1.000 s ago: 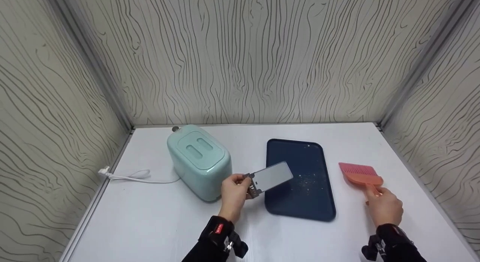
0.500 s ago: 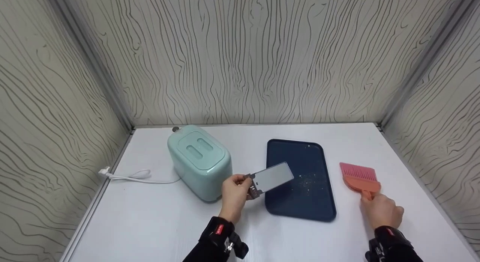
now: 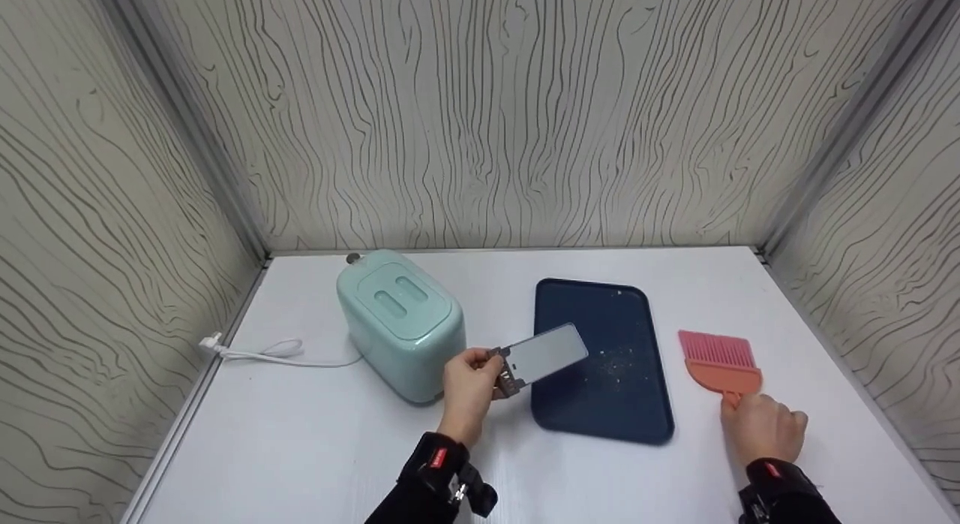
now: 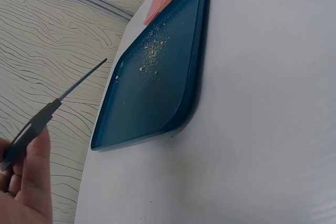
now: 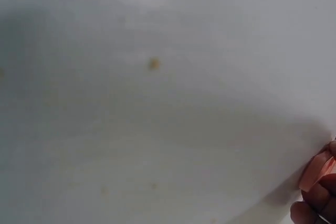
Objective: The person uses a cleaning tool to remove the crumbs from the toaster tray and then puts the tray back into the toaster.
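My left hand [image 3: 469,393] pinches a toaster crumb tray [image 3: 546,354] by its dark slotted end; the flat pale plate points right, over the left part of a navy tray [image 3: 592,302]. Edge-on in the left wrist view, this crumb tray [image 4: 81,81] shows as a thin plate above the table. Pale crumbs [image 4: 152,51] are scattered on the navy tray. At the right my right hand [image 3: 765,428] grips the handle of a brush [image 3: 721,359], its pink bristles facing the back. In the right wrist view only a bit of the orange handle [image 5: 315,171] and some fingers appear.
A mint-green toaster [image 3: 401,336] stands just left of my left hand. Its white cord [image 3: 289,359] runs to a plug near the table's left edge. Small crumbs [image 5: 153,63] dot the white table by my right hand. Patterned walls enclose the back and sides.
My right hand has turned the brush flatter, its bristles spread toward the back, and drawn it slightly nearer. The left hand and crumb tray have stayed in place.
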A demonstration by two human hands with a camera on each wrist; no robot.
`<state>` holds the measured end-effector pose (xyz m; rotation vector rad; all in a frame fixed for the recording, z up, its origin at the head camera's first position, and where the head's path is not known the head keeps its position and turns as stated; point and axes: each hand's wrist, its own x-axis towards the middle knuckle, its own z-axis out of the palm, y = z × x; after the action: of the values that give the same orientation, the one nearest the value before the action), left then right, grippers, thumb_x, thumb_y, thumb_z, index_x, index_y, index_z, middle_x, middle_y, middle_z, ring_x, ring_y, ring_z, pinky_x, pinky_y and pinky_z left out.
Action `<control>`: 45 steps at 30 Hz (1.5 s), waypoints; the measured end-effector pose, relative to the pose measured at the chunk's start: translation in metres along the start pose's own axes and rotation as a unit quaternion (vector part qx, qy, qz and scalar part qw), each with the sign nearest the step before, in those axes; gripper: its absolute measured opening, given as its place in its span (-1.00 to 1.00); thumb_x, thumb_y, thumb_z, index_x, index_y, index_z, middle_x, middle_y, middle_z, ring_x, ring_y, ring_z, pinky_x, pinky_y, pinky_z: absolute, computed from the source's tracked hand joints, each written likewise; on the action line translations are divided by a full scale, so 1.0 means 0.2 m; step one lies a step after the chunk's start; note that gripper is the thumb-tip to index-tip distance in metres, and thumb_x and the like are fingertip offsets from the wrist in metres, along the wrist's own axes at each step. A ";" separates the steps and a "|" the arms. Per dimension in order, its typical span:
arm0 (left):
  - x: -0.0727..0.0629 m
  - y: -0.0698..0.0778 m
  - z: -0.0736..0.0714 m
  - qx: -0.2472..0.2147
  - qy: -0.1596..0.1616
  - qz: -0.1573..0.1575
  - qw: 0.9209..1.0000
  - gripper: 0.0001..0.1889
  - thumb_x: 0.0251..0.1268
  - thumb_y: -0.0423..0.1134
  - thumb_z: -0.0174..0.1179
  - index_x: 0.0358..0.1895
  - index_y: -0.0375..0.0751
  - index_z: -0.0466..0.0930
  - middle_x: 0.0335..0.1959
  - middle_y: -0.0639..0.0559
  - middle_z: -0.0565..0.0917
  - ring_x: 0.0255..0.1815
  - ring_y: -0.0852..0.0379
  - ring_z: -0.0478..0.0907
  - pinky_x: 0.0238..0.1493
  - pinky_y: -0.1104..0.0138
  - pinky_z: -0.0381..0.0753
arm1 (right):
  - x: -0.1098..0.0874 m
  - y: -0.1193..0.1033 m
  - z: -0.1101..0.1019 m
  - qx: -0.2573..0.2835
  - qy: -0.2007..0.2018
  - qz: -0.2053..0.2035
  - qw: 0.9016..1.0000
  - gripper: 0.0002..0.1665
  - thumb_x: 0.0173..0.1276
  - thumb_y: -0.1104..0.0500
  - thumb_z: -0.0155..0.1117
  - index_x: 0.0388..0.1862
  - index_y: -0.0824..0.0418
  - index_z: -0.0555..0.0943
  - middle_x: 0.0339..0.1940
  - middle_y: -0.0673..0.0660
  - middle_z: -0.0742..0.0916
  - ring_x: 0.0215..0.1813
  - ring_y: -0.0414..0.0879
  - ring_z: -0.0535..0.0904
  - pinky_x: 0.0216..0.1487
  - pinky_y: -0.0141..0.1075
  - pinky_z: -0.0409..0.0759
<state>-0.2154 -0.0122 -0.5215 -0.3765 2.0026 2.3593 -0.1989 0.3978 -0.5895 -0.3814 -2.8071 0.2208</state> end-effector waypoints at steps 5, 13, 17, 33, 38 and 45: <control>0.00 0.00 0.01 -0.013 -0.006 0.002 1.000 -0.88 0.37 -0.44 0.17 -0.13 -0.46 0.59 -0.34 -0.10 0.60 -0.46 0.11 0.63 -0.39 0.27 0.78 | 0.00 0.01 -0.02 0.019 0.005 0.017 1.000 -0.54 0.38 0.10 0.33 -0.62 0.32 0.45 -0.68 0.26 0.51 -0.54 0.22 0.46 -0.26 0.18 0.36; 0.00 0.03 0.02 -0.048 -0.013 0.002 0.999 -0.87 0.35 -0.45 0.17 -0.13 -0.48 0.56 -0.34 -0.12 0.62 -0.47 0.11 0.68 -0.37 0.25 0.79 | 0.05 -0.24 -0.09 0.136 0.118 -0.014 0.984 -0.63 0.32 0.20 0.35 -0.09 0.51 0.57 -0.35 0.46 0.62 -0.23 0.44 0.54 -0.22 0.19 0.34; 0.00 0.04 0.03 -0.061 -0.018 -0.002 0.998 -0.87 0.34 -0.45 0.17 -0.13 -0.47 0.56 -0.32 -0.15 0.64 -0.45 0.08 0.70 -0.35 0.24 0.80 | 0.06 -0.48 -0.14 0.204 0.143 -0.069 0.966 -0.67 0.32 0.23 0.38 -0.07 0.47 0.63 -0.41 0.35 0.65 -0.25 0.35 0.57 -0.14 0.18 0.38; -0.02 0.04 0.06 -0.135 -0.025 0.011 0.990 -0.88 0.33 -0.46 0.18 -0.17 -0.48 0.52 -0.35 -0.13 0.64 -0.37 0.04 0.72 -0.27 0.17 0.81 | -0.16 -1.00 -0.15 0.281 0.093 -0.191 0.936 -0.71 0.34 0.15 0.45 -0.09 0.34 0.72 -0.43 0.09 0.69 -0.32 0.01 0.61 -0.14 -0.03 0.52; -0.03 0.03 0.07 -0.152 -0.031 0.013 0.988 -0.87 0.34 -0.44 0.20 -0.16 -0.45 0.51 -0.30 -0.16 0.67 -0.34 0.01 0.74 -0.25 0.17 0.81 | -0.22 -1.08 -0.15 0.336 -0.010 -0.152 0.930 -0.74 0.42 0.03 0.38 -0.15 0.21 0.77 -0.39 -0.02 0.73 -0.31 -0.14 0.61 -0.19 -0.20 0.56; -0.04 0.02 0.08 -0.163 -0.040 0.011 0.986 -0.84 0.36 -0.44 0.17 -0.09 -0.49 0.49 -0.24 -0.19 0.67 -0.26 0.00 0.74 -0.14 0.15 0.80 | -0.26 -1.15 -0.17 0.448 -0.184 -0.024 0.875 -0.52 0.46 -0.20 0.28 -0.14 0.19 0.78 -0.37 0.10 0.76 -0.30 -0.08 0.62 -0.31 -0.34 0.54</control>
<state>-0.2100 0.0037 -0.5134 -0.2609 1.5928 2.6720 -0.1942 0.1678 -0.5287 -0.0364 -2.6503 1.6387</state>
